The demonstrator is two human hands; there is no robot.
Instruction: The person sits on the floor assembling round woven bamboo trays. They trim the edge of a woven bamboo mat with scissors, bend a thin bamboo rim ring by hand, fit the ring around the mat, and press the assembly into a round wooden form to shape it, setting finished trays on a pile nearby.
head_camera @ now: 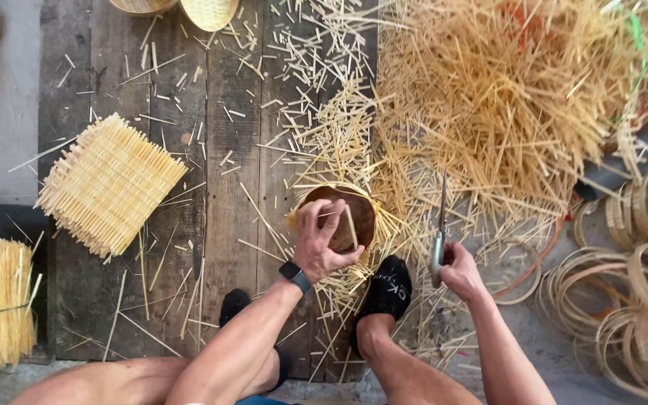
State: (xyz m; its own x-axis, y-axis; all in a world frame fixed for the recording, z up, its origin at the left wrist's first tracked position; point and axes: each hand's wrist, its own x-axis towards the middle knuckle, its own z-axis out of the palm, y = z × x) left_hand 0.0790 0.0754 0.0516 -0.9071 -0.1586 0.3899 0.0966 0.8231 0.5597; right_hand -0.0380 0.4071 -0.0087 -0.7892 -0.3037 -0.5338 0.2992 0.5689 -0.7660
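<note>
Weathered plank floor, bamboo-strewn: left hand grips 1 round brown woven basket; right hand closed around grey metal shears.

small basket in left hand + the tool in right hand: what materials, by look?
Basket: looks like woven bamboo or similar cane, pale yellow and unfinished; loose strip ends stick out round the rim, and the inside reads brown. The left hand grips its rim.
Tool in the right hand: probably bare steel, grey with a dull sheen; likely shears.
</note>
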